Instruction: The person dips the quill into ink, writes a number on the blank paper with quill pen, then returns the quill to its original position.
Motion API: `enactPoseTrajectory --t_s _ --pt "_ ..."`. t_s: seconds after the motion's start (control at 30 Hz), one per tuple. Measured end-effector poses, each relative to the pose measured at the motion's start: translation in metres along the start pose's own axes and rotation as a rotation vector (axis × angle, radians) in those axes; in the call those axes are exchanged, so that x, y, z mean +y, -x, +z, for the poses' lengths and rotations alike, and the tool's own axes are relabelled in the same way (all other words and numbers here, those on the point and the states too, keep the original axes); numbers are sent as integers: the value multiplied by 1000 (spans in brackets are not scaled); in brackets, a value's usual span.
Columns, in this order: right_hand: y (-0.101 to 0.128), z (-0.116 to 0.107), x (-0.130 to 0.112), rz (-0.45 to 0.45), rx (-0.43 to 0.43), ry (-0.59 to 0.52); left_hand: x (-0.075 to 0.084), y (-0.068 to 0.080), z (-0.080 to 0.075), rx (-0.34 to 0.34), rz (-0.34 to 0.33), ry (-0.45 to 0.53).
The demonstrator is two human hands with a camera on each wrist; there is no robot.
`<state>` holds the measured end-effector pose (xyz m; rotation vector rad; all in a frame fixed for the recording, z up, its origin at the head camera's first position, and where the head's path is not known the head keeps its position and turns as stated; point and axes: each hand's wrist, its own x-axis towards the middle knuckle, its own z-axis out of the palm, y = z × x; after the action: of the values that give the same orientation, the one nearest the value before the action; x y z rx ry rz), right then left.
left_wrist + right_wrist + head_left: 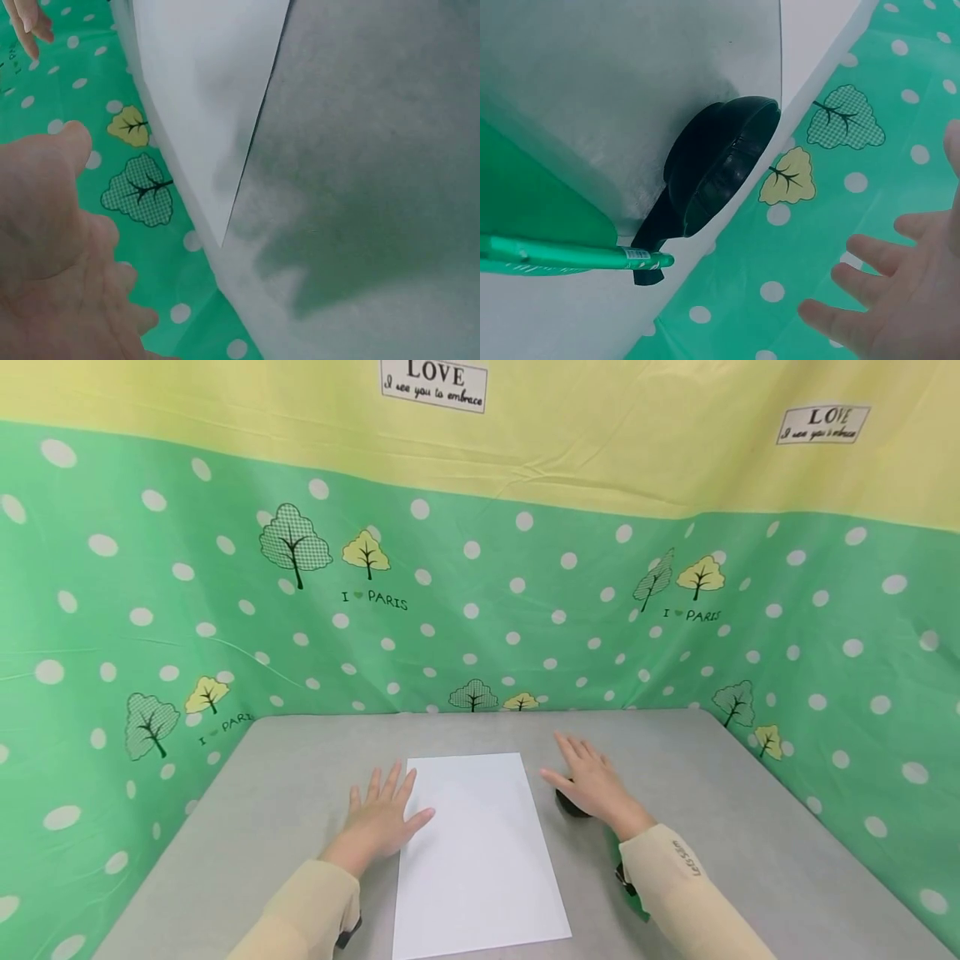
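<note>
While flat over the grey worktop [712, 793], both hands open beside a white sheet of paper [476, 843]

Left hand [382, 818] with fingers spread and straight, thumb touching the sheet's left edge; right hand [592, 781] with fingers straight, holding nothing, poised over a black round object [716, 165] just right of the sheet, green pen [570, 255] close by
</note>
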<state>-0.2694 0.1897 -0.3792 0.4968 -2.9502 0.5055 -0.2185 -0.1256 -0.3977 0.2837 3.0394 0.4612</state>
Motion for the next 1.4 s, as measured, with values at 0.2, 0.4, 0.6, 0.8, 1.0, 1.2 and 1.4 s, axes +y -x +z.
enactPoseTrajectory --t_s 0.2,0.4,0.6,0.8,1.0,1.2,1.4 --pt "5 -3 5 -33 6 -49 0 5 3 -3 6 13" --pt "11 -4 12 -4 -27 -93 -1 13 7 -10 21 13" --pt "15 -3 18 35 -78 -97 -4 19 15 -29 44 2" --pt "23 -4 23 55 -97 -77 -1 23 18 -39 63 23" --pt "30 -3 33 80 -103 -57 0 26 22 -57 69 31" --pt "35 -1 40 124 -107 -46 -1 29 27 -66 83 38" --pt "40 0 43 143 -111 -39 0 32 27 -70 90 39"
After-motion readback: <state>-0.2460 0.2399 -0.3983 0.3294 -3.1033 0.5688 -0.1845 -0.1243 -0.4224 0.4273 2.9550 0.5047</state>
